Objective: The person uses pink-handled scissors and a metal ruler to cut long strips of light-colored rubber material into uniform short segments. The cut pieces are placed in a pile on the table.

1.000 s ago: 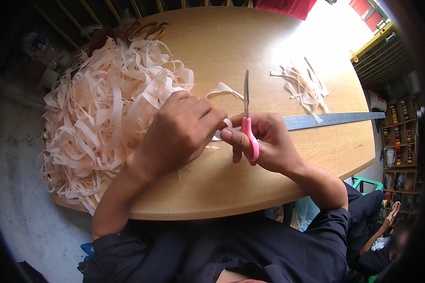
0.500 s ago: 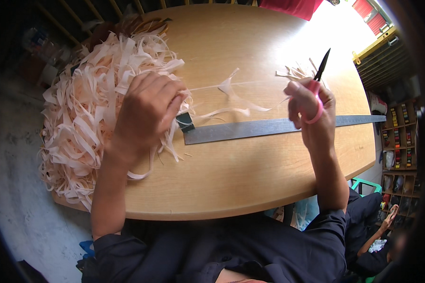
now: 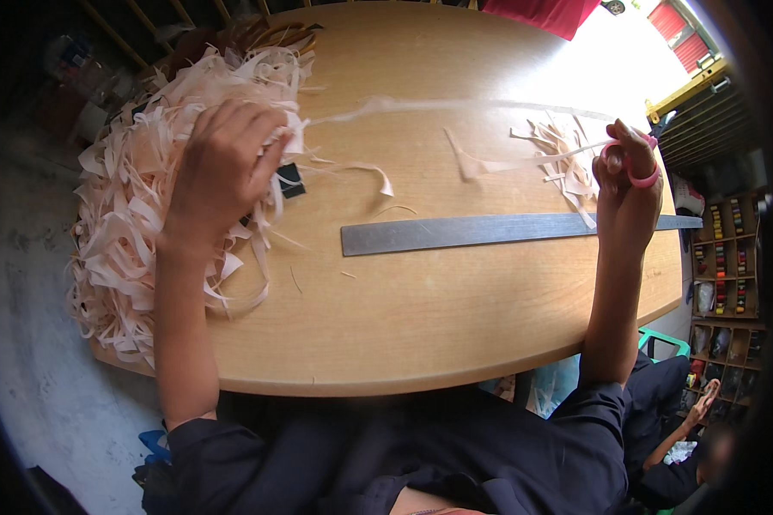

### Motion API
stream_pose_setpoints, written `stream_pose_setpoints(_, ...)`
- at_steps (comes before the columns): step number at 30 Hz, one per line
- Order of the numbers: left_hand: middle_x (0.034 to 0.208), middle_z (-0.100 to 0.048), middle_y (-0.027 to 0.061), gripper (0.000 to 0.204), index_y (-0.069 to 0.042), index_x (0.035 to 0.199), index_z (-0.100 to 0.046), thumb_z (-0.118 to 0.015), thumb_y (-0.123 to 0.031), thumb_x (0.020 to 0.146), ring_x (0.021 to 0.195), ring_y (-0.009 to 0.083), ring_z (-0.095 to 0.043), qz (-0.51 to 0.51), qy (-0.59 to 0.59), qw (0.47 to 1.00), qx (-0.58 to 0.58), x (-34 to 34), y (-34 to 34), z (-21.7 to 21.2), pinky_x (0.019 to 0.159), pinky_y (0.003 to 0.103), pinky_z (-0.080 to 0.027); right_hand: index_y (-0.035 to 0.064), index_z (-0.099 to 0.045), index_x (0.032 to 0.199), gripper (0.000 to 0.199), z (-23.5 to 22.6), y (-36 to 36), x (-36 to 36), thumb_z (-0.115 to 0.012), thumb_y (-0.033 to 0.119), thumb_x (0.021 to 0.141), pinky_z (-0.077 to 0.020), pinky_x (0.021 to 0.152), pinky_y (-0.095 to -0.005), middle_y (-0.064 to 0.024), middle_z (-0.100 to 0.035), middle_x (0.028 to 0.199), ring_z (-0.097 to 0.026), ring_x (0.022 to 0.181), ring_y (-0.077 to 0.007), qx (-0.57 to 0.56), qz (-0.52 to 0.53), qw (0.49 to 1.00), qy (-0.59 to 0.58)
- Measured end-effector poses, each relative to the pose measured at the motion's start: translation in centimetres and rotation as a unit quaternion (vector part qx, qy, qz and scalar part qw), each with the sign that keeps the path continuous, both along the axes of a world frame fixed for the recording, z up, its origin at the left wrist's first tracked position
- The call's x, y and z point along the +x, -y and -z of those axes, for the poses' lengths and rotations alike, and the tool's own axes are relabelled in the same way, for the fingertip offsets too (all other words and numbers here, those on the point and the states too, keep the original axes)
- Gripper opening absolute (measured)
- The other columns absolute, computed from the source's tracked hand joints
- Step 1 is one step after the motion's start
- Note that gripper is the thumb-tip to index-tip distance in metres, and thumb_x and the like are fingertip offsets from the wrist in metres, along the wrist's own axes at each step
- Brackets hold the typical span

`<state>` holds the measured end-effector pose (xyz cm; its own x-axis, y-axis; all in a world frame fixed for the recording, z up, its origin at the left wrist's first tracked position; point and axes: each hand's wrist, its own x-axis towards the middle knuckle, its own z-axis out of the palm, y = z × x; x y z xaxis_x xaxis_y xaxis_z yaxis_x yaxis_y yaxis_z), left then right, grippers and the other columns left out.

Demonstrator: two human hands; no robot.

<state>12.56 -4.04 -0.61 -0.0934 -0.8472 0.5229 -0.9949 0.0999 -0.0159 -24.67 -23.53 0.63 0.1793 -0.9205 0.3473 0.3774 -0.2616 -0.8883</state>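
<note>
A big heap of pale pink fabric strips (image 3: 124, 223) covers the left of the table. Over its right edge, my left hand (image 3: 223, 163) is closed on strip ends. From there a thin, motion-blurred strip (image 3: 455, 104) stretches across to my right hand (image 3: 629, 184). That hand, raised at the right, is closed round scissors with pink handles (image 3: 644, 178); their blades barely show. A second loose strip (image 3: 515, 161) trails leftward from its fingers. Below lies a steel ruler (image 3: 464, 233). Beside my left hand is a small dark block (image 3: 291, 180), partly covered by strips.
A smaller bunch of strips (image 3: 560, 142) lies behind the ruler, near my right hand. Thread scraps dot the wooden table (image 3: 404, 326). Shelves of coloured spools (image 3: 730, 257) stand at the right, where another person (image 3: 678, 438) sits low beside a green stool (image 3: 661, 342).
My hands have spread apart, the right going farther right and the left slightly left and away. The scissors' blades have turned from plain view. The dark block has shifted left, off the ruler's end.
</note>
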Motion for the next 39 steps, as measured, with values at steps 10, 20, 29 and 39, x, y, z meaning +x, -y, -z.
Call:
stream_pose_setpoints(10,0.111,-0.072,0.0177,0.02,0.001,0.112,-0.073,-0.067,-0.013,0.097,0.113,0.0366,-0.064,-0.11,-0.007,0.994,-0.007,4.7,-0.9,0.6,0.101,0.044,-0.049,-0.0088,-0.069,0.127,0.031,0.6,4.5,-4.2,-0.061,0.002,0.099,-0.0328,0.059,-0.0193,-0.003,-0.062,0.088,-0.045,0.067,-0.0032,-0.162,0.115,0.972,-0.125)
stream_pose_setpoints(20,0.138,-0.062,0.0163,0.069,-0.007,0.146,-0.055,-0.082,-0.021,0.083,0.13,0.037,-0.057,-0.051,-0.036,0.996,-0.057,0.3,-0.4,-0.7,0.115,0.047,-0.04,0.0026,-0.078,0.095,0.027,0.0,-0.3,1.1,-0.082,0.029,0.094,-0.0355,0.045,-0.0184,-0.0037,-0.068,0.063,-0.053,0.047,-0.0041,-0.063,-0.02,0.979,-0.195)
stream_pose_setpoints(29,0.167,-0.04,0.0166,0.083,-0.01,0.164,-0.034,-0.076,-0.025,0.093,0.153,0.0362,-0.04,0.161,-0.193,0.967,0.047,-9.4,1.4,3.0,0.129,0.049,-0.025,-0.0026,-0.075,0.089,0.02,-1.9,-5.6,2.4,-0.082,0.015,0.095,-0.047,0.045,-0.0219,-0.0069,-0.071,0.065,-0.068,0.053,-0.0108,-0.041,-0.337,0.906,-0.252)
stream_pose_setpoints(39,0.151,-0.054,0.0161,0.054,-0.009,0.151,-0.05,-0.065,-0.023,0.101,0.138,0.0349,-0.053,0.053,-0.137,0.98,0.135,-6.4,3.4,4.4,0.116,0.049,-0.042,-0.001,-0.069,0.079,0.021,-2.5,-5.0,2.0,-0.081,0.009,0.093,-0.0444,0.041,-0.0241,-0.0074,-0.065,0.058,-0.062,0.044,-0.0128,-0.033,-0.345,0.897,-0.275)
